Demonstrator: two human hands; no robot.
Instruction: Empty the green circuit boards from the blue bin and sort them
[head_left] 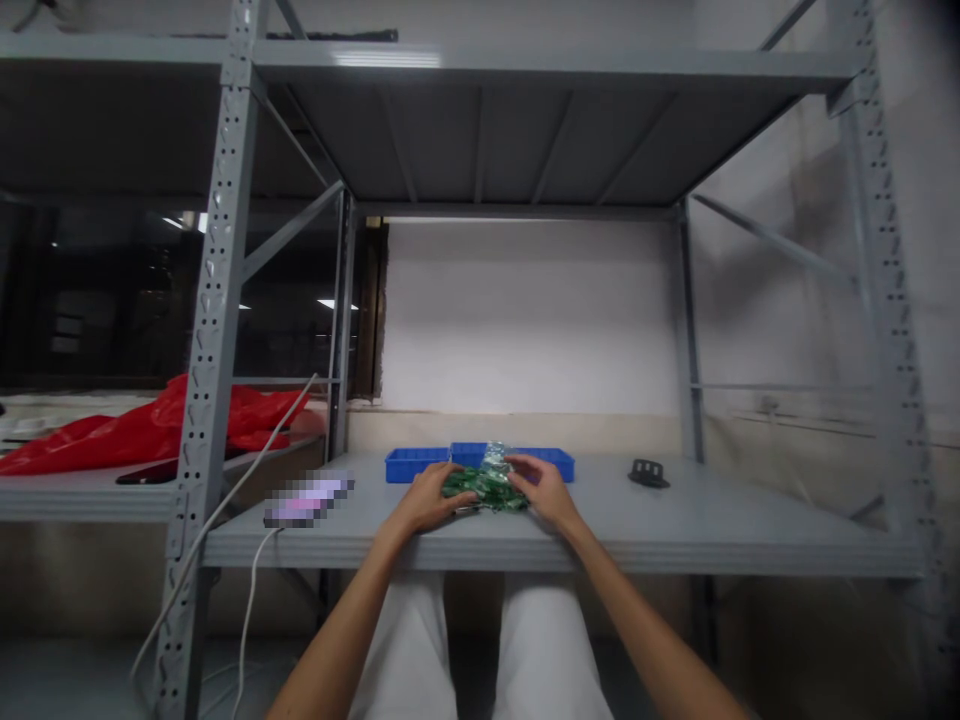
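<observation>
A loose heap of shiny green pieces [491, 490], too small to tell one from another, lies near the shelf's front edge between my hands. My left hand [433, 497] rests against the heap's left side, thumb and fingers apart. At the right, my right hand [551, 492] has its thumb and fingertips at a small clear, silvery-green packet [495, 456] that stands up out of the heap, and it appears to grip the packet's edge. Just behind the heap sit blue plastic trays [417, 465], side by side; my hands partly hide them.
A black slotted plastic piece [648, 473] lies on the grey metal shelf [720, 515] to the right. On the left is a blurred-out phone-like device [309, 500] with a white cable [251, 600]. Red plastic sheeting [150, 425] covers the neighbouring shelf. A perforated upright [214, 260] stands between.
</observation>
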